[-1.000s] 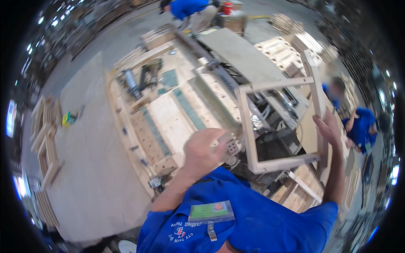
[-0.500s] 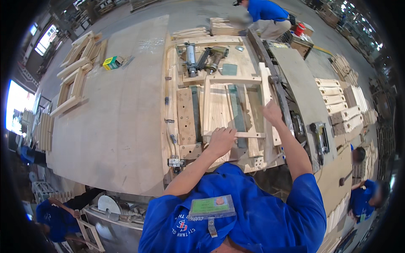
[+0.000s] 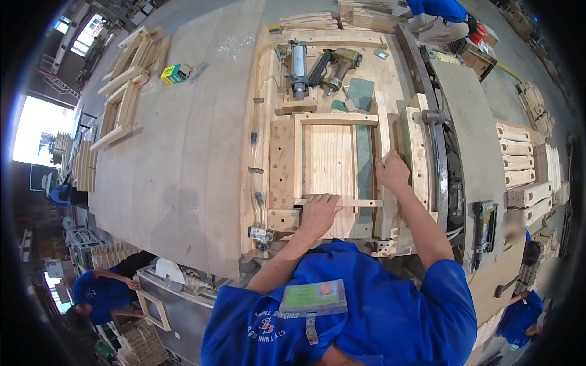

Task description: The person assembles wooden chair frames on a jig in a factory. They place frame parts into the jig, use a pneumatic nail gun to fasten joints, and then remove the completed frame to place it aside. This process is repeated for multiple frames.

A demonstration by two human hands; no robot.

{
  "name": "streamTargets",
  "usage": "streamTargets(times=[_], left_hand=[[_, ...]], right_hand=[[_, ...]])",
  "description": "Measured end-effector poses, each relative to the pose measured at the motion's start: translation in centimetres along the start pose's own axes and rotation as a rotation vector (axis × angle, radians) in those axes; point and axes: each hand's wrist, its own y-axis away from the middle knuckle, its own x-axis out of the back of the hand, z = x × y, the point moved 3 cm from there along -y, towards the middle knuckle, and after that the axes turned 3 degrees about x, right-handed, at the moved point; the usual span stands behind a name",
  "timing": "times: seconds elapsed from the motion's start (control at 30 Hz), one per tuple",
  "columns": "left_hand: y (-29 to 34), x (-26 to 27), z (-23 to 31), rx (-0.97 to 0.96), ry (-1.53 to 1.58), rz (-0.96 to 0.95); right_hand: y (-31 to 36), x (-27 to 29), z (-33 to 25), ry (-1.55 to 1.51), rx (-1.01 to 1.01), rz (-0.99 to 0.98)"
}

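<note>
A pale wooden frame (image 3: 339,119) lies in a wooden jig (image 3: 282,160) on the bench in front of me. My left hand (image 3: 320,215) wraps over its near rail, knuckles up. On the frame's right side post (image 3: 383,125), the fingers of my right hand (image 3: 393,172) are closed around the lower part. That post sticks out past the far rail. Inside the frame, a light board and a green strip show from the jig below. A drilled wooden block (image 3: 418,155) stands just right of the post, apart from it.
Beyond the frame lie an air cylinder (image 3: 298,70) and a nail gun (image 3: 339,70). A wide board (image 3: 195,146) to the left carries a small green-yellow box (image 3: 175,74) and assembled frames (image 3: 119,110). Another nail gun (image 3: 484,232) hangs at right, near stacked wooden parts (image 3: 516,149). Co-workers stand around.
The wooden frame has come down from a slightly raised, tilted position and now sits flatter and squarer in the jig. Both hands keep their hold. My view has shifted a little.
</note>
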Motion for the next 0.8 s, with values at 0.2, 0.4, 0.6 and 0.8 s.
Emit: streamTargets(times=[0.2, 0.4, 0.6, 0.8], left_hand=[[1.1, -0.4, 0.1, 0.084, 0.029, -0.030], [0.9, -0.2, -0.1, 0.029, 0.028, -0.007], [4.0, 10.8, -1.9, -0.275, -0.144, 0.292], [3.4, 9.0, -1.0, -0.081, 0.050, 0.412]], right_hand=[[6.1, 2.7, -3.6, 0.207, 0.506, 0.249], [13.4, -1.3, -6.4, 0.046, 0.719, -0.043], [14.3, -0.8, -5.6, 0.019, 0.684, 0.030], [15.0, -0.7, -5.9, 0.007, 0.668, 0.021]])
